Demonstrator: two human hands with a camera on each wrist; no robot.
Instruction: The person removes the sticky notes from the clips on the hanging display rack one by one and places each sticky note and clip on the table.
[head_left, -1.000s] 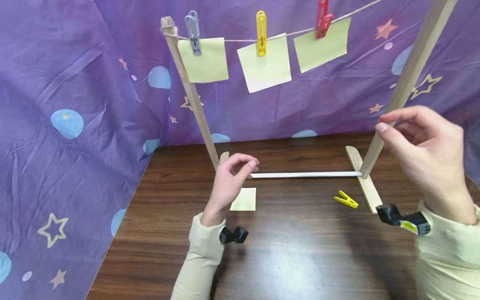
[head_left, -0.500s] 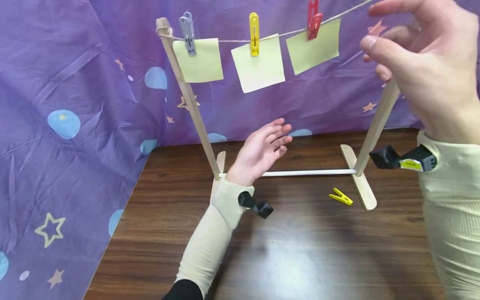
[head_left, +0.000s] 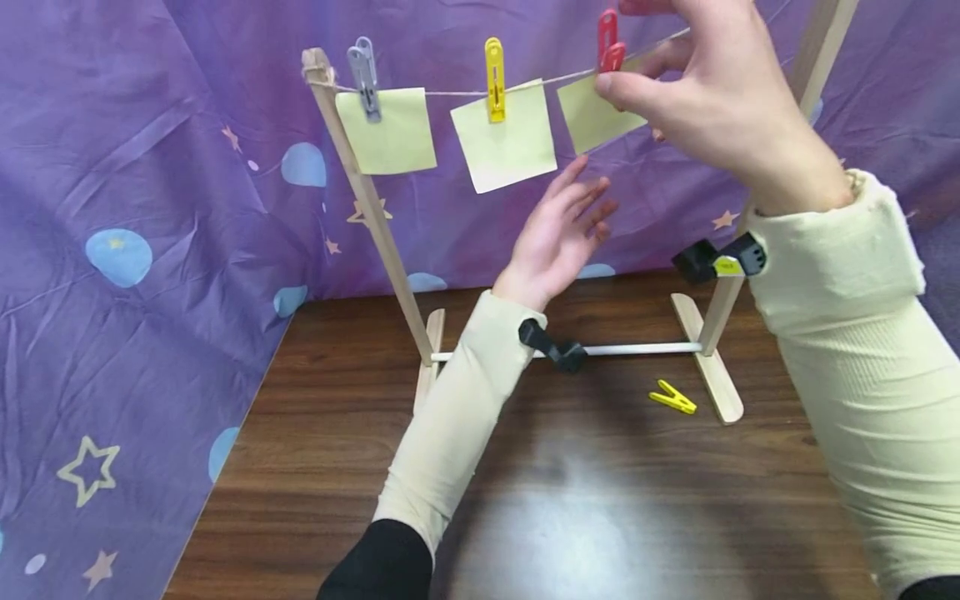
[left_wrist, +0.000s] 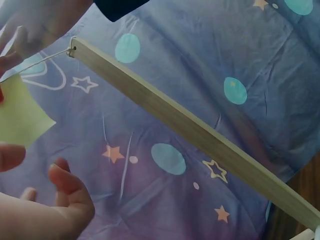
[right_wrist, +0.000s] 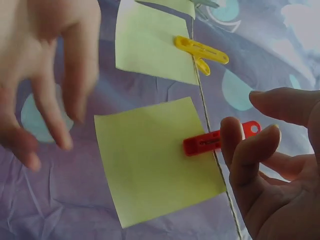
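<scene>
My right hand is up at the string, thumb and fingers spread around the upper end of a red clothespin. The right wrist view shows a gap between those fingers beside the red clothespin. That clothespin fastens a pale green paper note to the string, partly covered by my hand. My left hand is raised just below this note, palm up with loose fingers, holding nothing. Further left, a yellow clothespin and a grey clothespin each hold another note on the string.
The string runs between a left wooden post and a right wooden post. A white rod joins their feet. A loose yellow clothespin lies on the brown table. Purple cloth hangs behind.
My right hand has risen from beside the right post and moved left to the red clothespin. My left hand has risen from low over the table, its forearm now covering where a note lay.
</scene>
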